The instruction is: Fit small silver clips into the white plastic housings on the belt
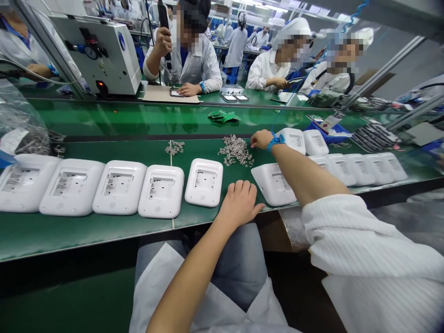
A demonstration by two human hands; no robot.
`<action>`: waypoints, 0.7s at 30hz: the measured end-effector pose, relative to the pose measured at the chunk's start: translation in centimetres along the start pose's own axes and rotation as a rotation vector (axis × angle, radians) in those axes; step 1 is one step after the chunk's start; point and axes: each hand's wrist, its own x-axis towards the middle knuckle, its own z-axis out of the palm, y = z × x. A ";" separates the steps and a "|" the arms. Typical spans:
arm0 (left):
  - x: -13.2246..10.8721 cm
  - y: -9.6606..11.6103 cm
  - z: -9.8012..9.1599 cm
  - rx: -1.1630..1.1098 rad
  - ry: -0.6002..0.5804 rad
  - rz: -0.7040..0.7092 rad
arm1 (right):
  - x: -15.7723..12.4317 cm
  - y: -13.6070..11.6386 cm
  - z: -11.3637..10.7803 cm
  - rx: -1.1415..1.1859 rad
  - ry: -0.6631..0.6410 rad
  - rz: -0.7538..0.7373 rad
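Note:
My left hand (240,202) rests palm down at the front edge of the green bench (197,216), thumb apart and fingers slightly curled, with nothing in it. Just to its left lies a white plastic housing (204,182) with a rectangular recess. My right hand (262,139), a blue band at its wrist, reaches to the right side of a pile of small metal parts (236,151). Its fingers are bent together, and whatever they hold is too small to make out. Under my right forearm sits another white housing (272,185), partly covered.
Several white housings (161,191) line the bench on the left, and more (347,169) on the right. Behind are a smaller metal heap (175,147), green circuit boards (224,116) and a blue tray (329,133). Across the bench a person holds a screwdriver (163,27).

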 end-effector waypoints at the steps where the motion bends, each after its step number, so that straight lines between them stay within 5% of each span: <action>1: 0.0 -0.1 -0.1 -0.002 -0.006 0.002 | 0.2 0.1 0.5 -0.010 -0.007 0.004; 7: 0.8 0.9 -0.4 -0.042 0.025 0.084 | -0.9 1.1 -0.9 -0.050 0.013 0.095; 12: 3.5 6.2 1.2 -0.065 0.118 0.285 | -4.9 1.9 -5.7 -0.045 0.028 0.092; 16: 5.1 9.1 2.9 -0.012 0.083 0.103 | -8.3 1.9 -9.3 -0.101 0.058 0.026; 21: 3.9 7.3 2.2 0.020 0.074 -0.053 | -11.5 -0.2 -10.6 -0.109 0.086 -0.220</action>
